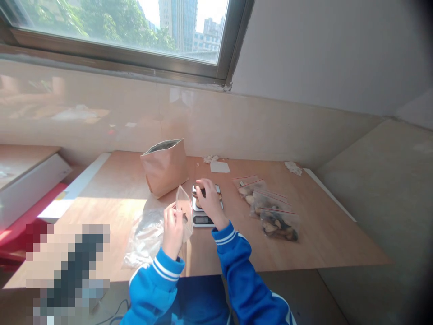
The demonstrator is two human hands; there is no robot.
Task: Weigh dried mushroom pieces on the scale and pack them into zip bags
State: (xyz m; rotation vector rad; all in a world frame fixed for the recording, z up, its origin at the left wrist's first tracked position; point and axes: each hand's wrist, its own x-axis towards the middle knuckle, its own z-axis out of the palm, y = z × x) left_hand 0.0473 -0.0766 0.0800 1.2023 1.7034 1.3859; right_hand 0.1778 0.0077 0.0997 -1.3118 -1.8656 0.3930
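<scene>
My left hand (pixel 173 228) pinches a clear zip bag (pixel 185 203), its mouth gaping, with a few dark bits inside. My right hand (pixel 209 198) reaches over a small white kitchen scale (pixel 198 206), fingers closed around dark-edged, pale brown dried slices (pixel 199 198) on its plate. They look like dried mushroom, partly hidden by the fingers. The scale's display (pixel 203 220) faces me, too small to read. Left of the hand, a heap of clear plastic bags (pixel 144 237) lies on the table.
A brown paper bag (pixel 166 169) stands open behind my left hand. Several filled zip bags (pixel 280 224) with red seals overlap at the right. A white card (pixel 219 167) and crumpled scraps (pixel 292 168) lie near the wall. A blurred-out patch (pixel 72 271) covers the table's front left.
</scene>
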